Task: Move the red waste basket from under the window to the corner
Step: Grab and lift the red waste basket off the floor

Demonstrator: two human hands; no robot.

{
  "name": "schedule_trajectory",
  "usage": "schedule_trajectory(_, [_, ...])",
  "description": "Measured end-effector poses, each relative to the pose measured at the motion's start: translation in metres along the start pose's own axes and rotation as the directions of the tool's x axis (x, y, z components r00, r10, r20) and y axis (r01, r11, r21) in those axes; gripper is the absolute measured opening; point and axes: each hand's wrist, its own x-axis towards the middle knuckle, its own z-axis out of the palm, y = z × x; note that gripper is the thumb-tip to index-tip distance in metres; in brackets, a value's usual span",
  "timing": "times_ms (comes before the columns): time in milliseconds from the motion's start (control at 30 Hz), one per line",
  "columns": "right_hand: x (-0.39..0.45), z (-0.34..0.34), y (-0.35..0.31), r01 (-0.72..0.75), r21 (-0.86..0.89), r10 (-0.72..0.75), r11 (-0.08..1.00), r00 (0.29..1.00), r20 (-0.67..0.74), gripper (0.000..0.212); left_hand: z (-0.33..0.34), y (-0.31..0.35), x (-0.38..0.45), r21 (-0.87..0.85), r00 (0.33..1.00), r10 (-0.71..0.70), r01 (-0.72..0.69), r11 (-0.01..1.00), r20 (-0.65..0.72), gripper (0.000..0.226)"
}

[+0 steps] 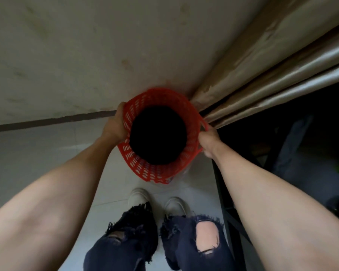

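A red waste basket (153, 173) of perforated plastic, with a black inside, is in the middle of the head view, seen from above. My left hand (116, 124) grips its left rim. My right hand (208, 142) grips its right rim by a small handle. The basket is close to where the wall meets the beige curtain. I cannot tell whether it rests on the floor or hangs just above it.
A pale wall (86, 55) with a dark skirting line fills the upper left. A beige curtain (262, 79) hangs at the upper right. A dark metal frame (229, 212) and a dark space lie to the right. My feet in white shoes (157, 200) stand on pale tiles.
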Motion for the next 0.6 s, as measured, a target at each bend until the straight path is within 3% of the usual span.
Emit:
schedule_trajectory(100, [-0.037, -0.004, -0.028, 0.024, -0.04, -0.022, 0.999, 0.999, 0.032, 0.044, -0.034, 0.014, -0.033, -0.013, 0.997, -0.053, 0.052, 0.999, -0.051, 0.079])
schedule_trajectory(333, [-0.167, -0.019, -0.118, 0.16, -0.213, -0.121, 0.964, 0.975, 0.186, 0.053, -0.162, 0.037, -0.153, -0.017, 0.968, -0.238, 0.237, 0.971, -0.086, 0.096])
schedule_trajectory(500, [-0.286, -0.011, -0.191, 0.319, -0.439, -0.176, 0.84, 0.925, 0.337, 0.058, -0.26, 0.051, -0.287, -0.189, 0.901, -0.384, 0.349, 0.918, -0.201, 0.09])
schedule_trajectory(600, [-0.357, 0.002, -0.226, 0.434, -0.486, -0.224, 0.759, 0.874, 0.431, 0.066, -0.302, 0.048, -0.366, -0.321, 0.842, -0.467, 0.378, 0.868, -0.272, 0.083])
